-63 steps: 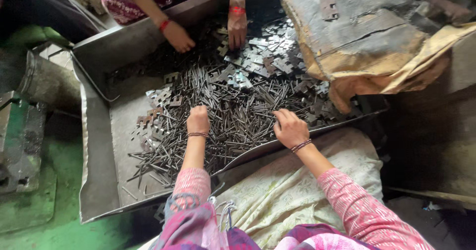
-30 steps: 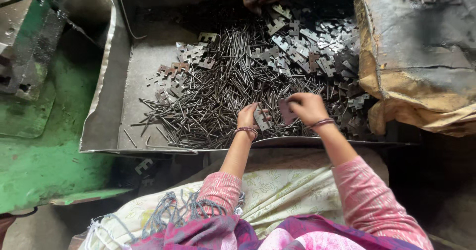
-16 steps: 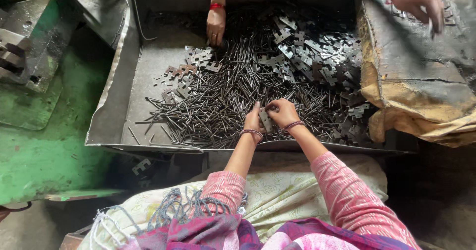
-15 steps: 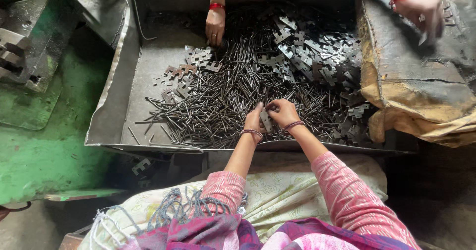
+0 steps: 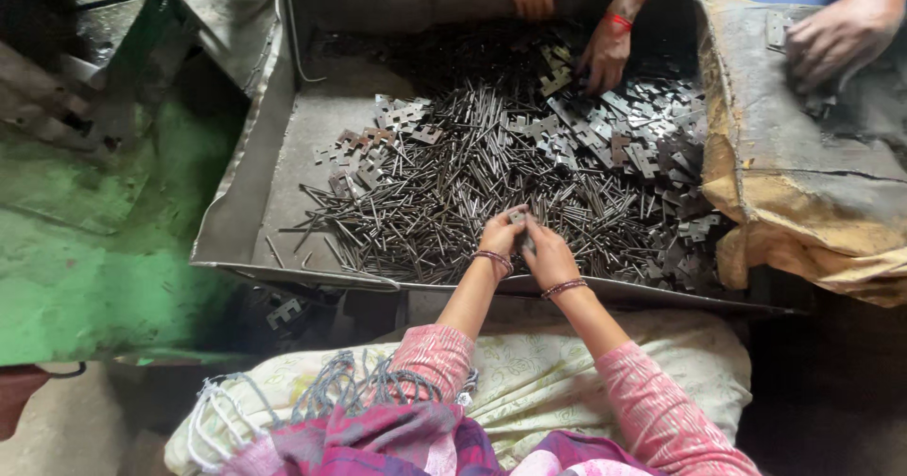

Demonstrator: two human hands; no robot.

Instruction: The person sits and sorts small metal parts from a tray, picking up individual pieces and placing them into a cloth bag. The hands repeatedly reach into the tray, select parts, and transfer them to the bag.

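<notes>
My left hand [image 5: 498, 238] and my right hand [image 5: 548, 255] meet over the near edge of a heap of thin metal rods [image 5: 444, 202] in a large metal tray [image 5: 283, 183]. Between their fingertips they pinch a small flat metal piece [image 5: 518, 219]. Flat notched metal plates [image 5: 624, 145] lie mixed with the rods toward the far right of the tray. I wear pink sleeves and a bracelet on each wrist.
Another person's two hands [image 5: 605, 56] with a red bangle work at the tray's far side. A third hand [image 5: 831, 37] rests on a worn sack-covered block [image 5: 803, 164] at right. Green machinery [image 5: 85, 127] stands at left. A pale cloth [image 5: 529, 382] covers my lap.
My hands stay together at the near edge of the heap. The other person's hands have shifted right along the far side, and the hand at right has settled on the sack.
</notes>
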